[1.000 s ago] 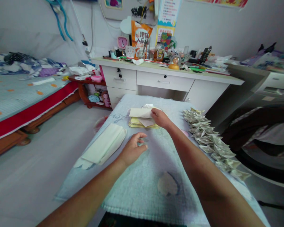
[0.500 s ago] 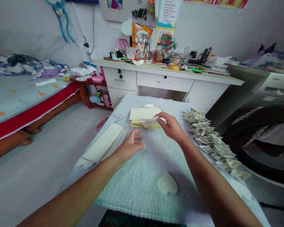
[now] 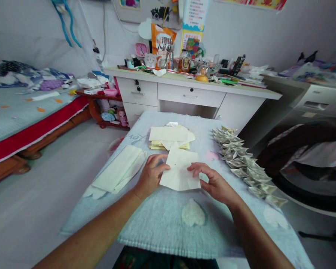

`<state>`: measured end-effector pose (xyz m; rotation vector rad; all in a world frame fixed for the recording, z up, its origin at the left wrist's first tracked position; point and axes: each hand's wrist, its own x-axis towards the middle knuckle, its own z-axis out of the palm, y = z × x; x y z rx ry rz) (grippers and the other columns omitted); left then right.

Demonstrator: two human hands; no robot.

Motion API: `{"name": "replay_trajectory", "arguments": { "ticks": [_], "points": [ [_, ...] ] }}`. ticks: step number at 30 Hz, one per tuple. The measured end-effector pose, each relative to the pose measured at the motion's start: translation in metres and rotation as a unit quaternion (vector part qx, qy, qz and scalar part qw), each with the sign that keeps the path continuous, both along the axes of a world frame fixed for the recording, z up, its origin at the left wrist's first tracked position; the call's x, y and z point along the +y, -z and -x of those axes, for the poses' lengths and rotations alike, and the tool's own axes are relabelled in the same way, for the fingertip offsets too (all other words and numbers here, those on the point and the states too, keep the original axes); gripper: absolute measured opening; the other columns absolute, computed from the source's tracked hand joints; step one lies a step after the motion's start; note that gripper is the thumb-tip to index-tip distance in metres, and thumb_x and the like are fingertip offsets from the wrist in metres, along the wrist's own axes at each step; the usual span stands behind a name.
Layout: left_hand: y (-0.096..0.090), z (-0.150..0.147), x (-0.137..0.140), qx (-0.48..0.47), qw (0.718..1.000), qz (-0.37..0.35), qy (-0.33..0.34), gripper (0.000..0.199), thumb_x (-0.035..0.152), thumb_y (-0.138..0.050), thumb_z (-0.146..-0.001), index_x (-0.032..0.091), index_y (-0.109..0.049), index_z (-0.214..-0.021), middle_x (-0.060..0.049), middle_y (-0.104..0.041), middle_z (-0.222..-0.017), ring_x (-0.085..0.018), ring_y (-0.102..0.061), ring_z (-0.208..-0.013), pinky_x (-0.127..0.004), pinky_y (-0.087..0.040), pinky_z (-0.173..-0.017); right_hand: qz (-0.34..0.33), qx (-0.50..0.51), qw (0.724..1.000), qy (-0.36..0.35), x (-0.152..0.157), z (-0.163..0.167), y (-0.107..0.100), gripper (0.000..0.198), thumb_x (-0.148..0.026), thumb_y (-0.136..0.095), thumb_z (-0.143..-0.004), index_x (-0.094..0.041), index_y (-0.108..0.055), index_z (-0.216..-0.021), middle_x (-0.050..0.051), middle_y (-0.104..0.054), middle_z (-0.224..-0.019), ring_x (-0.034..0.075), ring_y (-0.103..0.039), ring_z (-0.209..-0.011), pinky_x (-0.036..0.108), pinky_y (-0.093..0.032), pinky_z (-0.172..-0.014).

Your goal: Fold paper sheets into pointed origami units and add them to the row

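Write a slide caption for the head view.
Left hand and right hand handle a squarish cream paper sheet over a pale-blue cloth, pointed grey folded-paper shapes at right.

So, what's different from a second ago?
The right hand has moved back from the paper stack toward the person. A pale sheet now lies between the hands, in front of the stack. The left hand, empty before, now touches its left edge. The folded papers and the row of folded pieces stayed put.

Sheet (image 3: pixel 181 172): smooth, matt paper. Table cover (image 3: pixel 156 224): rough, matt cloth. Bed frame (image 3: pixel 8 170): wood, seemingly glossy.
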<state>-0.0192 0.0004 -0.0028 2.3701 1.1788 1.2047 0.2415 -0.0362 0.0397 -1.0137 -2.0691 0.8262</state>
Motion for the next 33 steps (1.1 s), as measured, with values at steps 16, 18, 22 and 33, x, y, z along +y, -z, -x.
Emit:
{"name": "replay_trajectory", "arguments": {
  "ticks": [16,18,22,33],
  "points": [
    [-0.007,0.000,-0.013,-0.007,1.000,-0.012,0.010,0.030,0.010,-0.059,-0.072,0.023,-0.064,-0.099,-0.008,-0.063,-0.115,-0.025,-0.052,-0.112,-0.046,-0.041,-0.102,-0.112,-0.002,0.986,0.122,0.013,0.008,0.032,0.016,-0.015,-0.056,-0.080,-0.025,-0.064,-0.090,0.007,-0.063,-0.107,0.024,-0.056,-0.105,0.041,-0.044,-0.091],
    [-0.008,-0.001,-0.012,-0.015,1.000,0.008,0.016,0.022,0.013,-0.059,-0.074,0.023,-0.065,-0.093,-0.008,-0.063,-0.115,-0.025,-0.052,-0.113,-0.045,-0.041,-0.102,-0.094,0.009,0.991,0.098,0.010,0.009,0.031,0.012,-0.018,-0.057,-0.081,-0.025,-0.064,-0.089,0.007,-0.065,-0.101,0.024,-0.058,-0.100,0.040,-0.046,-0.089],
    [-0.011,-0.003,-0.013,-0.063,0.996,0.053,0.020,0.014,0.019,-0.058,-0.082,0.022,-0.066,-0.092,-0.008,-0.065,-0.109,-0.023,-0.057,-0.108,-0.039,-0.044,-0.098,-0.047,0.045,0.994,0.087,0.006,0.009,0.031,0.013,-0.028,-0.055,-0.088,-0.025,-0.066,-0.094,0.006,-0.067,-0.094,0.021,-0.061,-0.091,0.037,-0.048,-0.085],
    [-0.037,-0.013,-0.018,-0.179,0.953,0.245,0.014,0.019,0.034,-0.055,-0.086,0.017,-0.064,-0.084,-0.001,-0.064,-0.077,-0.016,-0.060,-0.075,-0.025,-0.046,-0.067,0.116,0.252,0.955,0.102,0.005,0.016,0.029,0.017,-0.037,-0.062,-0.085,-0.023,-0.065,-0.094,0.004,-0.070,-0.093,0.020,-0.065,-0.085,0.033,-0.051,-0.080]
  ]
}}
